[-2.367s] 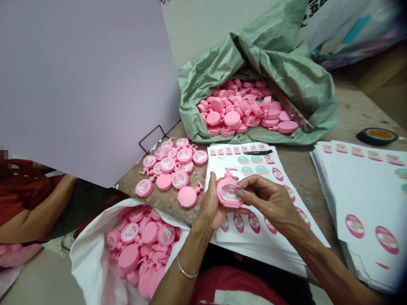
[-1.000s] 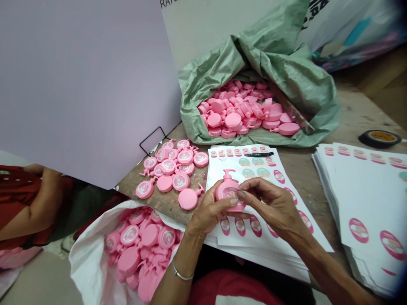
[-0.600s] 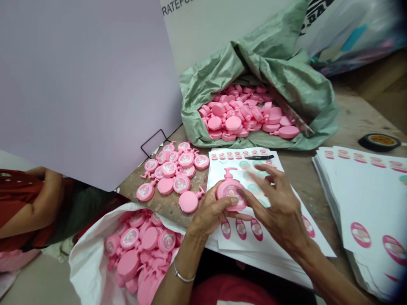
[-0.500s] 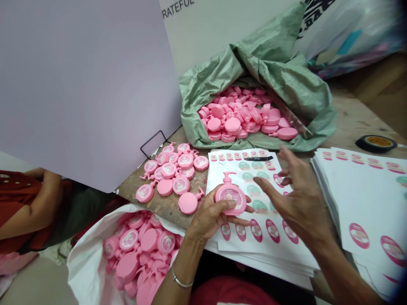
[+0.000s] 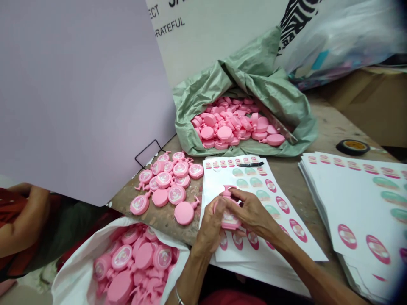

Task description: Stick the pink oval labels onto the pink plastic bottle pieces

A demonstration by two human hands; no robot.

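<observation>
My left hand (image 5: 212, 222) grips a small pink bottle-shaped plastic piece (image 5: 229, 219) with a pump top, held over a sheet of oval stickers (image 5: 280, 212). My right hand (image 5: 251, 209) lies over the front of the same piece, fingers curled and pressed on it. A group of labelled pink pieces (image 5: 168, 182) lies on the wooden table just left of my hands. A green bag (image 5: 254, 80) behind holds many plain pink pieces (image 5: 235, 125). A white bag (image 5: 82, 271) at the lower left holds several labelled pieces.
A second stack of sticker sheets (image 5: 356, 203) lies at the right, with a roll of tape (image 5: 352, 147) behind it. A black pen (image 5: 251, 164) rests on the near sheet. A large lilac board (image 5: 79, 93) stands at left. Another person's arm (image 5: 22, 220) shows below it.
My right hand lifted off the pink piece, reached out over the sticker sheet, then came back and now presses on the piece's front. The view tilted upward.
</observation>
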